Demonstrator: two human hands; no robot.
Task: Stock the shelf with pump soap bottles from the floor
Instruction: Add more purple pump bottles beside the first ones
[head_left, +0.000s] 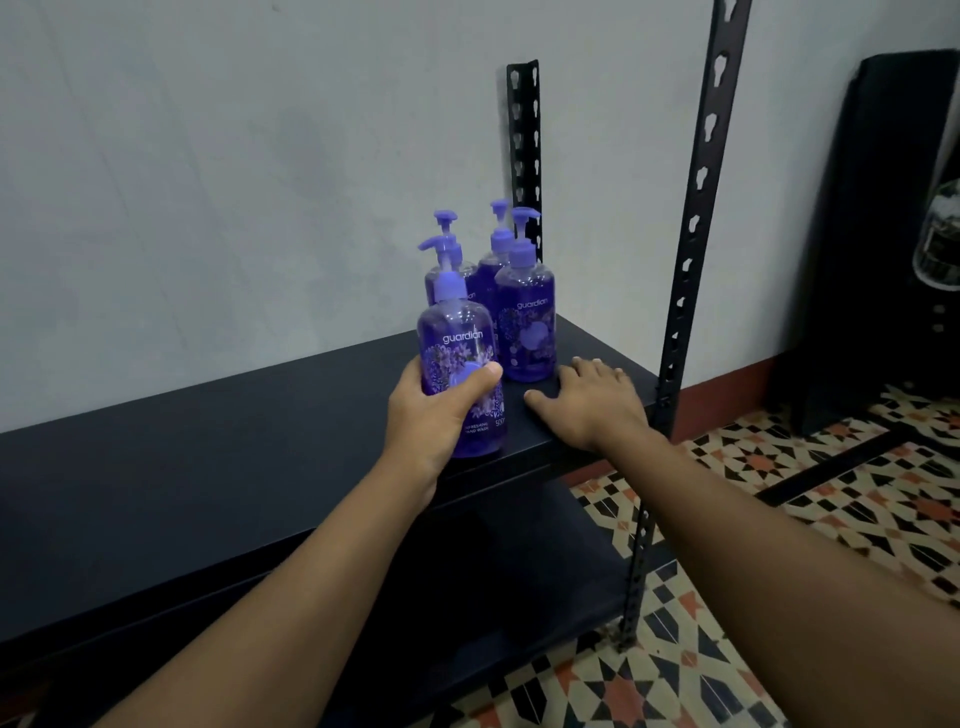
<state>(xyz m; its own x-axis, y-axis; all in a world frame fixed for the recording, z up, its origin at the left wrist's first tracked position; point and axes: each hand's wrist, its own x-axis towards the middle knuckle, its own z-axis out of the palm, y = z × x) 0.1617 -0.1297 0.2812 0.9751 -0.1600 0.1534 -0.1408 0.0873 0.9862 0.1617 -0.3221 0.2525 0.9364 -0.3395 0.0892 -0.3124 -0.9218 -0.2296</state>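
The left hand (434, 415) grips 1 purple bottle (460, 364) upright at the shelf (208, 467) edge. The right hand (587, 402) lies flat, fingers spread, holding nothing.

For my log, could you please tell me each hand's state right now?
Left hand: grips a purple pump soap bottle.
Right hand: open, resting flat on the shelf.
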